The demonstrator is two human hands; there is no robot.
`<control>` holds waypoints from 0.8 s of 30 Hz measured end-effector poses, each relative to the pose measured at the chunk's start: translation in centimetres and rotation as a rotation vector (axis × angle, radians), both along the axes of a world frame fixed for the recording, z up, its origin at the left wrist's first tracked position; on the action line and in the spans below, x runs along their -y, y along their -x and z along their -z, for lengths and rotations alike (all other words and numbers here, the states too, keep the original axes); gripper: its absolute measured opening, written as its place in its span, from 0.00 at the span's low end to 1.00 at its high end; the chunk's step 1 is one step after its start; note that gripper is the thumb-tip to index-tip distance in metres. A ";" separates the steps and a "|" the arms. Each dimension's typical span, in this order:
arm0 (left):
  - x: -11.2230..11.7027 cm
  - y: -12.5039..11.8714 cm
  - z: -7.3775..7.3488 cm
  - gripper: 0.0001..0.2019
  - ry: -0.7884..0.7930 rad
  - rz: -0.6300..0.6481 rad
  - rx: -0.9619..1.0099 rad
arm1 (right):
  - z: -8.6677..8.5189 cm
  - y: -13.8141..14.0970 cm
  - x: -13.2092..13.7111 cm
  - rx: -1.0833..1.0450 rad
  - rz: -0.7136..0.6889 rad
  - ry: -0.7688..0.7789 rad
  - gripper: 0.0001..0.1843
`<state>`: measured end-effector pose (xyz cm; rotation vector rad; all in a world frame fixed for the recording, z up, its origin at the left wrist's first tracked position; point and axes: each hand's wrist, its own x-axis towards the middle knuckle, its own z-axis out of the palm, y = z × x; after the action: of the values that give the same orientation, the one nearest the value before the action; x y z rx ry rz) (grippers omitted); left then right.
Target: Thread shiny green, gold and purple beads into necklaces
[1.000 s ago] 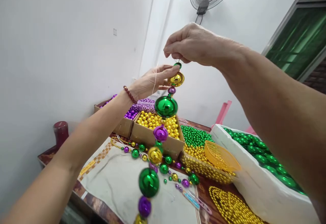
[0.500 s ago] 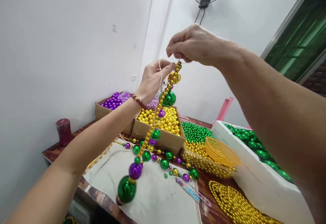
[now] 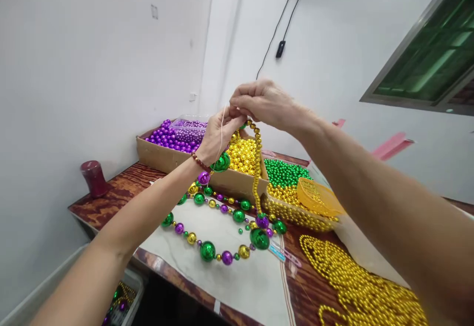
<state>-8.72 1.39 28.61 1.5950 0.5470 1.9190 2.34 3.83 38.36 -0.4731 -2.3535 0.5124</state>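
Note:
A bead necklace [image 3: 256, 168] in gold, green and purple hangs in a loop over the table. Its top end is pinched by my left hand [image 3: 222, 133], which wears a beaded bracelet [image 3: 200, 162]. My right hand [image 3: 261, 101] meets it from above, fingers closed together at the necklace's string end; the fingertips overlap and hide the exact grip. A thin white string [image 3: 222, 126] runs down across my left hand. Large green and purple beads [image 3: 259, 238] hang low on the loop, above the cloth [image 3: 237, 284].
Boxes of purple beads [image 3: 159, 141] and gold beads [image 3: 242, 155] stand behind. A clear tub [image 3: 296, 212] holds green and gold beads and an orange scoop basket [image 3: 314, 195]. Gold bead strands [image 3: 355, 281] lie at right. A dark red cup [image 3: 93, 179] stands left; a bin [image 3: 135, 291] sits below.
Both hands have come lower in view, and my right hand has moved down against my left. The necklace has swung from one hanging line into a wide open loop.

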 end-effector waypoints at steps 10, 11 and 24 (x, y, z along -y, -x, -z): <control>0.5 -2.3 8.2 0.07 0.362 -0.074 -0.097 | 11.8 -4.1 -2.0 -0.441 -0.031 0.737 0.15; 0.4 -2.5 9.0 0.07 0.395 -0.061 -0.101 | 13.2 -4.6 -2.4 -0.507 -0.029 0.812 0.14; -2.0 -4.4 17.1 0.08 0.842 0.112 -0.252 | 27.4 -9.5 -6.4 -1.090 0.164 1.555 0.17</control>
<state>-4.35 3.39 11.51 1.2492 1.1540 1.1452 11.87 10.21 10.93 -0.7246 -0.5354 1.8675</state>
